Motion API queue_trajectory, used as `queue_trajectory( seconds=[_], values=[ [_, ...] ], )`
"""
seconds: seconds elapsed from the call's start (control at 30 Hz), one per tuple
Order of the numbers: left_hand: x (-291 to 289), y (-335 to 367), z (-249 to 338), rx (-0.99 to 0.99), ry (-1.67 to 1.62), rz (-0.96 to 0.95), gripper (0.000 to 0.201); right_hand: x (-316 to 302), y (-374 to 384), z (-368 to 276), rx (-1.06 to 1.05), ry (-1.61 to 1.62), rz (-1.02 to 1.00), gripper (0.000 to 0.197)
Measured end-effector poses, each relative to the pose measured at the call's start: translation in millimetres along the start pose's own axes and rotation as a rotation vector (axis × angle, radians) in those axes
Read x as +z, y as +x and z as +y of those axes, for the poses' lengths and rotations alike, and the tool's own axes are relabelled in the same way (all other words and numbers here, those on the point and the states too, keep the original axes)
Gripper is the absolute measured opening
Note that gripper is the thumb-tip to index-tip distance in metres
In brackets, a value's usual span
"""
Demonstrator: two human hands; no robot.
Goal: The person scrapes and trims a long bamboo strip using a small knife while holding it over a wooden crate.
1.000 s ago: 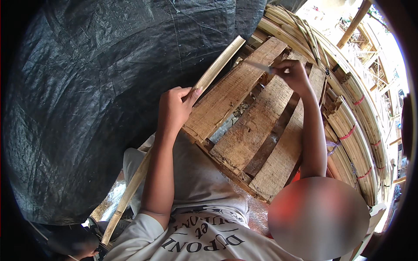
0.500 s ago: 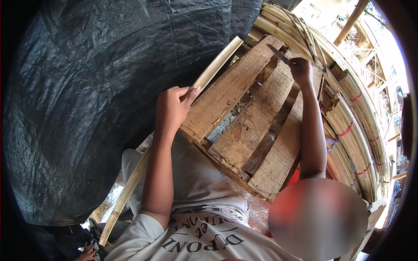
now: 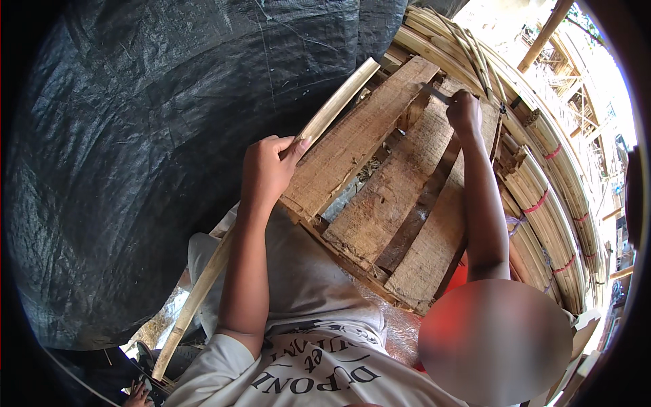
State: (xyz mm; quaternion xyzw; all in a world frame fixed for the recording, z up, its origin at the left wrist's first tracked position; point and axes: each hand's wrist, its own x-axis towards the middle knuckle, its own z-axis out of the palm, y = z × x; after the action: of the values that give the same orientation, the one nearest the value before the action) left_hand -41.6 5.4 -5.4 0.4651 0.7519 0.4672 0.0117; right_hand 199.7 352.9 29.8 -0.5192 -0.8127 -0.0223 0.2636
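My left hand (image 3: 271, 163) is closed around a long split bamboo strip (image 3: 339, 102). The strip slants along the left edge of a slatted wooden pallet (image 3: 386, 193), and its lower part passes behind my left forearm down to the lower left. My right hand (image 3: 465, 114) grips a knife, its handle hidden in my fist. The dark knife blade (image 3: 435, 92) points left over the far end of the pallet slats, apart from the bamboo strip.
A dark plastic tarp (image 3: 169, 136) hangs along the left side. Bundles of bamboo strips (image 3: 536, 197) tied with red bands curve along the right. A blurred round patch (image 3: 495, 342) covers the lower right. Another person's hand (image 3: 139, 393) shows at the lower left corner.
My right hand has shifted slightly, and the knife blade has swung from pointing up-left to lie flatter, its tip lower. My left hand and the bamboo strip stay nearly in place.
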Motion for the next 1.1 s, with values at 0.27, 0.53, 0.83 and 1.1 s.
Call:
queue_trajectory(
  seconds=[0.27,0.53,0.83,1.1],
  values=[
    [-3.4,-7.4,13.5,0.082,0.152,-0.046,0.03,-17.3,-28.5,-44.0,0.015,0.368,0.218,0.025],
    [3.2,-11.4,31.0,0.093,0.243,-0.051,0.026,-6.4,-49.9,-57.6,-0.328,0.524,0.016,0.022],
    [8.3,-13.9,32.3,0.158,0.316,-0.076,0.023,-5.5,-64.4,-77.4,-0.336,0.534,-0.155,0.021],
    [12.9,-10.5,29.2,0.24,0.34,-0.077,0.021,26.2,-36.3,-53.7,-0.205,0.629,-0.173,0.007]
  ],
)
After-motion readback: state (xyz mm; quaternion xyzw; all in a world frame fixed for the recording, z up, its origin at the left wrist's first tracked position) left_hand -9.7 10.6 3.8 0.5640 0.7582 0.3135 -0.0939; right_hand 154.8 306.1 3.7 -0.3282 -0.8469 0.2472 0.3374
